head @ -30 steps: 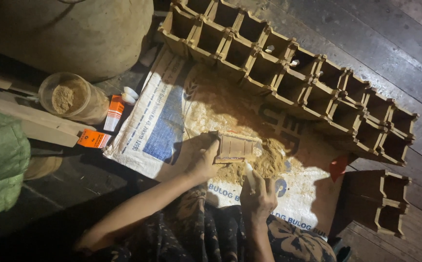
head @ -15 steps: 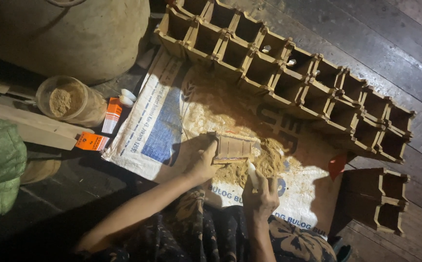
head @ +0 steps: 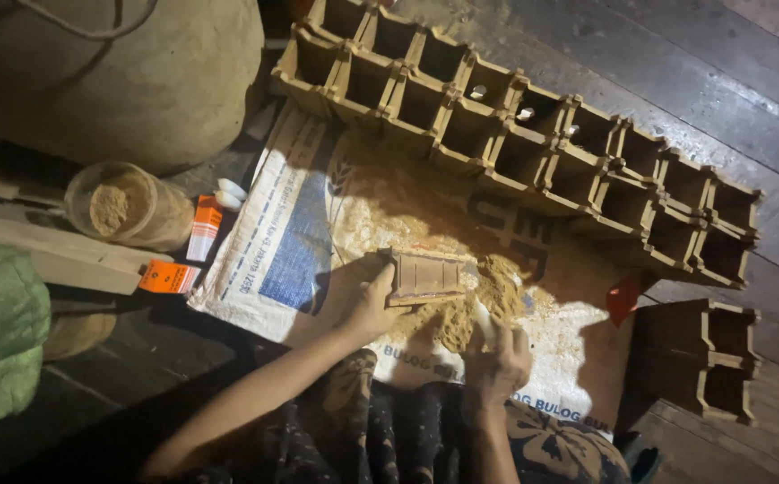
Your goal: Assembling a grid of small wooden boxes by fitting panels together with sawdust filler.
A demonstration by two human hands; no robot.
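1. Head view, left hand (head: 367,309): fingers wrapped round the end of a small brown rectangular wooden block mould (head: 425,276), gripping it level over the pile of tan sawdust-like powder (head: 479,296), likely so that spill falls back onto the heap.
2. Same view, right hand (head: 495,357): fingers curled shut around a small pale tool (head: 482,315), its kind too small to tell, tip at the edge of the powder just beside the mould.
3. Beneath both: a white and blue woven plastic sack (head: 291,260) spread flat on the dark plank floor (head: 721,81), seemingly as a catch-sheet.
4. Beyond the sack: a long double row of open brown box-shaped compartments (head: 533,152), within reach; a shorter stack (head: 703,358) to the right.
5. Off to the left: a clear round jar of powder (head: 125,206) and an orange and white tube (head: 203,229), well apart from the hands.
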